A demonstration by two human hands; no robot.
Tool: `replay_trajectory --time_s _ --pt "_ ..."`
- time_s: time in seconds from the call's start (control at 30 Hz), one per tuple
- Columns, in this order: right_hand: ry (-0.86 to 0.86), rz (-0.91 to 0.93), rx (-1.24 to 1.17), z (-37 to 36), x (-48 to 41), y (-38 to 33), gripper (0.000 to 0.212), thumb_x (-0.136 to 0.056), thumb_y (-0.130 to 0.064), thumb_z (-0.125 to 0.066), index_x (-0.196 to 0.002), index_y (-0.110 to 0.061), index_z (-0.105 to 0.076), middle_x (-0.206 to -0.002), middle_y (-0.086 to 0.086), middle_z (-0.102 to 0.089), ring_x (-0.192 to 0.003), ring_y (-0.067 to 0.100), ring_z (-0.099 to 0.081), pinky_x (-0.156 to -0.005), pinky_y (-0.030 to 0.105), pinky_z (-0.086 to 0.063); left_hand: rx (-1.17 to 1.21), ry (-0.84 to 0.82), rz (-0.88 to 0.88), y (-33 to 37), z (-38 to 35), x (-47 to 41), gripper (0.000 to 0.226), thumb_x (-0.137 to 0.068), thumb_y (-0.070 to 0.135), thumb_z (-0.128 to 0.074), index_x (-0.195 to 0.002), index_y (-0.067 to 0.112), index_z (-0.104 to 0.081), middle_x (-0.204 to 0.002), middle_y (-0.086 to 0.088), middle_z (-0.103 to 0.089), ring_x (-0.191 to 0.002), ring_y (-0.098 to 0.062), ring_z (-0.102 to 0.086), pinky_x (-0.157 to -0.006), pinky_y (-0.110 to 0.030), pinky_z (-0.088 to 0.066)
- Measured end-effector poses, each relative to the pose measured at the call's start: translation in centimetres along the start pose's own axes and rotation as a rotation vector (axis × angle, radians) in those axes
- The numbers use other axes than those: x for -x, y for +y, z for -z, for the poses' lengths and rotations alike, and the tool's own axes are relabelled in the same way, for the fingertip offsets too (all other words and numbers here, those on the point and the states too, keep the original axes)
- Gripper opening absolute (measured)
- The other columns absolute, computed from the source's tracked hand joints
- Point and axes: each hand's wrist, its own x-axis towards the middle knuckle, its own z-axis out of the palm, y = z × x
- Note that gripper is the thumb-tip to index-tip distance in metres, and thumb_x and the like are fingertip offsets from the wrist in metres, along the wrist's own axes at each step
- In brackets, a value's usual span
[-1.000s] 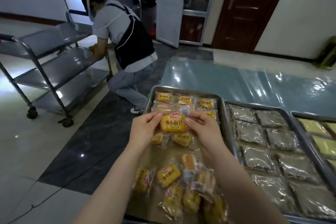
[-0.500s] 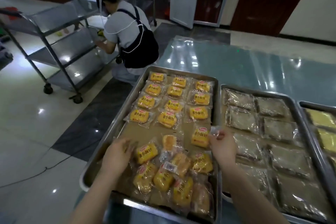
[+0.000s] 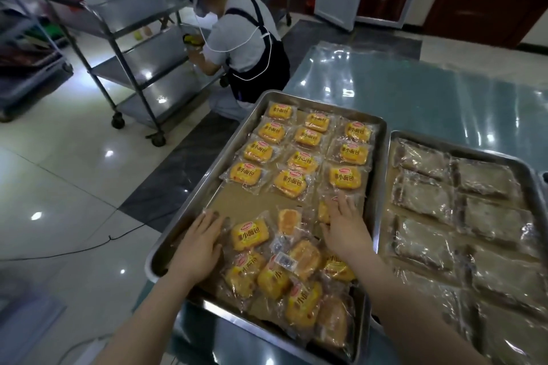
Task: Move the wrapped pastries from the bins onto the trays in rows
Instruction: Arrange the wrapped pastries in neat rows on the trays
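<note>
Resting palm-down over the near half of the metal tray [image 3: 228, 151]: left hand [image 3: 198, 243], fingers spread flat, at the left edge of the loose pile of wrapped pastries [image 3: 281, 275]; right hand [image 3: 345, 228], fingers spread, covering a pastry [image 3: 324, 211] at the foot of the right column of the rows [image 3: 299, 160]. Half a second earlier the right hand pinched that wrapper's corner; a second earlier both hands held one pastry aloft.
</note>
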Motion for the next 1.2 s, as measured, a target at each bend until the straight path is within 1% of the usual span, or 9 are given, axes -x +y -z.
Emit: replay_trajectory --time_s 0.23,0.33,0.43,0.5,0.57,0.7,0.83,1.0,1.2 --pt "-0.043 -0.074 0.066 0.6 -1.2 -0.2 0.060 -0.102 -0.023 -0.035 -0.153 -0.022 -0.003 -0.161 0.008 0.006 -0.146 0.032 0.004 -0.119 0.041 -0.011 0.140 -0.046 -0.266 -0.2 2.6 -2.3 0.051 -0.093 0.005 -0.046 -0.135 0.033 -0.045 -0.149 0.007 -0.033 -0.140 -0.010 -0.022 -0.113 -0.031 -0.018" --pt "0.033 -0.106 0.051 1.3 -1.0 -1.0 0.060 -0.100 -0.030 -0.041 -0.152 -0.023 -0.010 -0.160 0.009 0.000 -0.146 0.031 0.001 -0.119 0.042 -0.011 0.085 0.010 -0.389 0.4 2.9 -3.9 0.054 -0.090 -0.003 -0.045 -0.130 0.032 -0.052 -0.145 0.008 -0.039 -0.139 -0.012 -0.026 -0.112 -0.029 -0.018" --pt "0.119 -0.134 -0.051 1.6 -0.1 -2.6 0.059 -0.098 -0.033 -0.045 -0.151 -0.024 -0.020 -0.160 0.007 -0.005 -0.147 0.027 -0.002 -0.119 0.043 -0.012 -0.088 0.061 -0.524 1.2 3.1 -5.1 0.056 -0.081 -0.008 -0.055 -0.121 0.031 -0.062 -0.140 0.005 -0.047 -0.134 -0.019 -0.036 -0.110 -0.039 -0.026" --pt "0.149 -0.161 -0.117 1.6 0.5 -3.8 0.058 -0.096 -0.034 -0.048 -0.149 -0.023 -0.028 -0.160 0.004 -0.011 -0.146 0.025 -0.008 -0.117 0.044 -0.018 -0.170 0.156 -0.548 1.3 3.1 -5.3 0.048 -0.067 -0.005 -0.073 -0.100 0.029 -0.073 -0.123 -0.004 -0.063 -0.113 -0.030 -0.055 -0.091 -0.044 -0.046" --pt "0.167 -0.201 -0.146 1.5 1.0 -4.9 0.057 -0.095 -0.037 -0.050 -0.147 -0.022 -0.033 -0.159 0.000 -0.015 -0.145 0.024 -0.015 -0.116 0.046 -0.023 -0.131 0.224 -0.517 0.8 3.0 -5.3 0.040 -0.057 -0.002 -0.083 -0.085 0.026 -0.077 -0.104 -0.007 -0.068 -0.087 -0.033 -0.061 -0.071 -0.038 -0.051" --pt "0.211 -0.221 -0.198 1.0 1.3 -7.3 0.046 -0.095 -0.032 -0.048 -0.140 -0.021 -0.043 -0.152 0.002 -0.030 -0.138 0.023 -0.028 -0.111 0.042 -0.029 0.018 0.220 -0.445 -0.8 2.0 -5.0 0.042 -0.073 -0.002 -0.073 -0.110 0.018 -0.070 -0.117 -0.009 -0.063 -0.099 -0.033 -0.059 -0.079 -0.037 -0.051" --pt "0.183 -0.181 -0.213 -0.1 1.0 -9.2 0.037 -0.095 -0.023 -0.048 -0.132 -0.021 -0.053 -0.148 0.001 -0.037 -0.136 0.021 -0.032 -0.110 0.039 -0.031 0.096 0.146 -0.379 -2.4 1.7 -4.7 0.052 -0.093 0.016 -0.050 -0.143 0.022 -0.037 -0.144 -0.003 -0.041 -0.131 -0.022 -0.037 -0.104 -0.036 -0.036" --pt "0.091 -0.226 -0.249 -1.4 0.8 -10.6 0.036 -0.094 -0.029 -0.050 -0.130 -0.029 -0.053 -0.142 -0.003 -0.044 -0.127 0.018 -0.041 -0.105 0.039 -0.038 0.114 0.121 -0.429 -2.8 2.4 -5.2 0.062 -0.088 0.009 -0.052 -0.144 0.022 -0.031 -0.153 -0.002 -0.026 -0.138 -0.018 -0.024 -0.113 -0.032 -0.022" --pt "0.081 -0.263 -0.266 -1.8 2.3 -11.0 0.039 -0.090 -0.035 -0.056 -0.129 -0.037 -0.049 -0.134 -0.007 -0.046 -0.118 0.015 -0.045 -0.099 0.036 -0.042 0.011 0.030 -0.422 -2.8 2.2 -5.4 0.044 -0.090 0.024 -0.050 -0.133 0.035 -0.045 -0.157 0.002 -0.011 -0.122 -0.024 -0.040 -0.098 -0.035 -0.041"
